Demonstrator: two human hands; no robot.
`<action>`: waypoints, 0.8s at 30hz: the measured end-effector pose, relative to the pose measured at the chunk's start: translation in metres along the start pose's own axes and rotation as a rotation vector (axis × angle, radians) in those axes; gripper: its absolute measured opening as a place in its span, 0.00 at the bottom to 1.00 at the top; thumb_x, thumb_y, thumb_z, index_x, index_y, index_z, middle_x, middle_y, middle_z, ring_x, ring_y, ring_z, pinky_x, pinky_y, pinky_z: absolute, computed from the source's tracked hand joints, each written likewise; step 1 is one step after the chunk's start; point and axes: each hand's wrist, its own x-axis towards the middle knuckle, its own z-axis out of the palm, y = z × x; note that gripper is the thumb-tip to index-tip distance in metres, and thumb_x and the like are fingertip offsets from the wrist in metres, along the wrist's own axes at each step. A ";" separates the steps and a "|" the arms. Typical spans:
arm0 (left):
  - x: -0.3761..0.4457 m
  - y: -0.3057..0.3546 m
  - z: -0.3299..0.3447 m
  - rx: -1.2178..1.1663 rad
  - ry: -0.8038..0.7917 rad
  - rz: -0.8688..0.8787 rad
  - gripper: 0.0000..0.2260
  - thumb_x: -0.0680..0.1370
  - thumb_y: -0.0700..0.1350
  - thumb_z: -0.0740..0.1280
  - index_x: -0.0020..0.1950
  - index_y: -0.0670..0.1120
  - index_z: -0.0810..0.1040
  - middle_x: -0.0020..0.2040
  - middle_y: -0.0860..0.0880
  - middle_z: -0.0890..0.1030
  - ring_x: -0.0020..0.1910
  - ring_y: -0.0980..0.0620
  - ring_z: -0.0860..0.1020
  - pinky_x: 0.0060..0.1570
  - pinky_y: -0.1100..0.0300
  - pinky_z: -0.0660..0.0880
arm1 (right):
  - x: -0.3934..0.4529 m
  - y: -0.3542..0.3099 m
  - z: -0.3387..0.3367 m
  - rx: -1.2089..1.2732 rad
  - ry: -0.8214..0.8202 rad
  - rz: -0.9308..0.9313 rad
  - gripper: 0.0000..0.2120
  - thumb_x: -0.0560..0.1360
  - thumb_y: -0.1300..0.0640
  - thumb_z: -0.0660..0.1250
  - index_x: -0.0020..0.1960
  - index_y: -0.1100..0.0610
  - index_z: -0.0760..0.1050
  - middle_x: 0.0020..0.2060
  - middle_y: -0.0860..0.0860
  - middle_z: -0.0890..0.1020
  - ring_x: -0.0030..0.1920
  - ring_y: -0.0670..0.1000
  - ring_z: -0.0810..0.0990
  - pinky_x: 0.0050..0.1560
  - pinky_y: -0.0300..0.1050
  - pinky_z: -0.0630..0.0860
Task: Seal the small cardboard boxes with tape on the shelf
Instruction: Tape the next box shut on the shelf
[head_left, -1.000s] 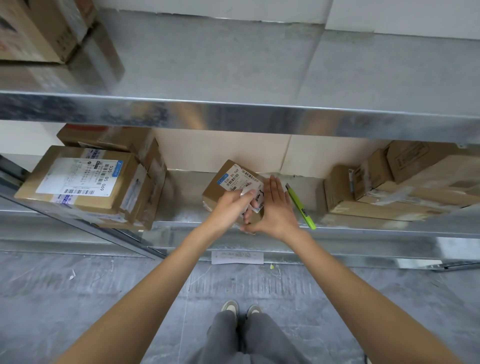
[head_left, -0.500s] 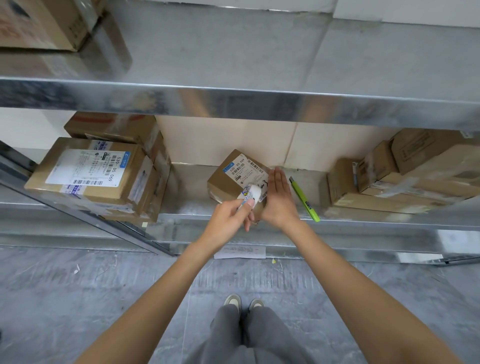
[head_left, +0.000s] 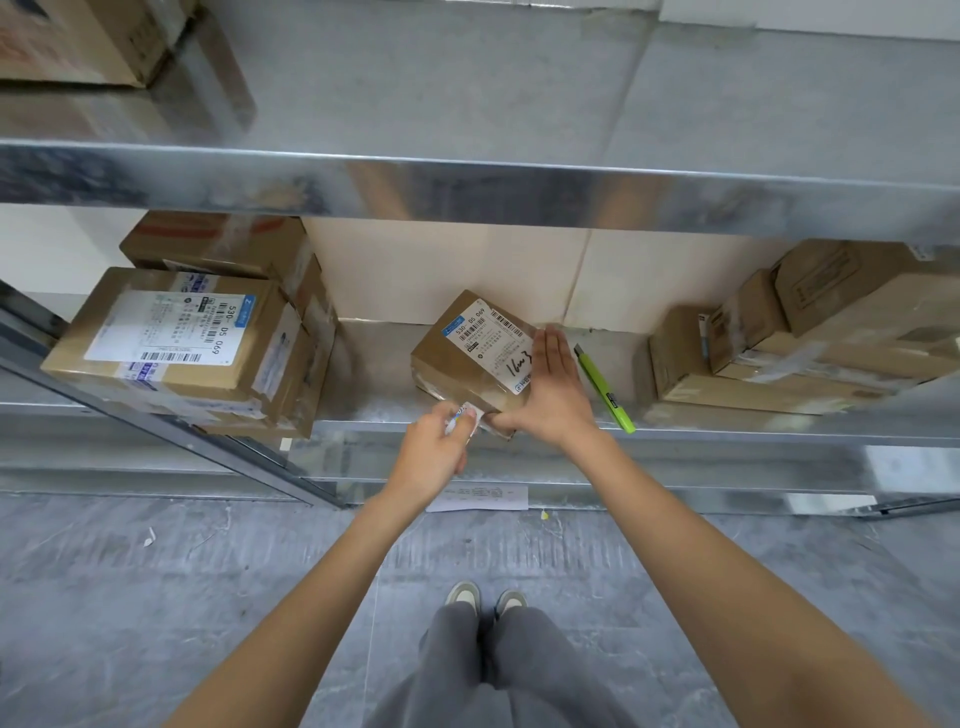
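A small cardboard box (head_left: 457, 358) with a white shipping label stands on the metal shelf (head_left: 374, 395), turned at an angle. My right hand (head_left: 550, 395) lies against its right side with straight fingers, the thumb under its near corner. At the box's near edge my left hand (head_left: 436, 452) grips a small white tape roll (head_left: 464, 418). Clear tape seems to run over the box's near face, though it is hard to make out.
A green utility knife (head_left: 605, 389) lies right of the box. Stacked labelled boxes (head_left: 182, 343) fill the shelf's left, more boxes (head_left: 810, 338) its right. An upper shelf (head_left: 467, 182) overhangs. A paper sheet (head_left: 478, 498) lies on the grey floor, near my shoes.
My left hand has drawn the tape roll from the top of the box down to its near edge. The right hand stayed against the box's side.
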 end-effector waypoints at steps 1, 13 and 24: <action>0.000 -0.003 0.002 0.033 -0.007 -0.002 0.09 0.82 0.50 0.60 0.59 0.49 0.72 0.24 0.48 0.75 0.24 0.52 0.72 0.33 0.58 0.71 | 0.000 0.000 0.000 -0.006 0.001 -0.001 0.67 0.59 0.31 0.73 0.78 0.63 0.37 0.78 0.57 0.41 0.78 0.52 0.37 0.78 0.50 0.43; 0.009 -0.018 0.004 -0.107 -0.063 -0.005 0.23 0.82 0.46 0.57 0.72 0.70 0.60 0.28 0.47 0.72 0.28 0.54 0.69 0.30 0.62 0.69 | 0.015 0.012 -0.033 -0.116 -0.200 -0.144 0.76 0.51 0.23 0.70 0.76 0.61 0.30 0.76 0.54 0.31 0.75 0.50 0.29 0.75 0.62 0.36; 0.011 -0.021 0.010 -0.139 -0.037 -0.001 0.23 0.82 0.45 0.56 0.71 0.70 0.62 0.29 0.46 0.71 0.30 0.53 0.69 0.29 0.64 0.69 | 0.018 0.005 -0.019 -0.336 -0.220 -0.309 0.59 0.68 0.28 0.63 0.77 0.62 0.34 0.77 0.57 0.35 0.77 0.52 0.33 0.75 0.60 0.34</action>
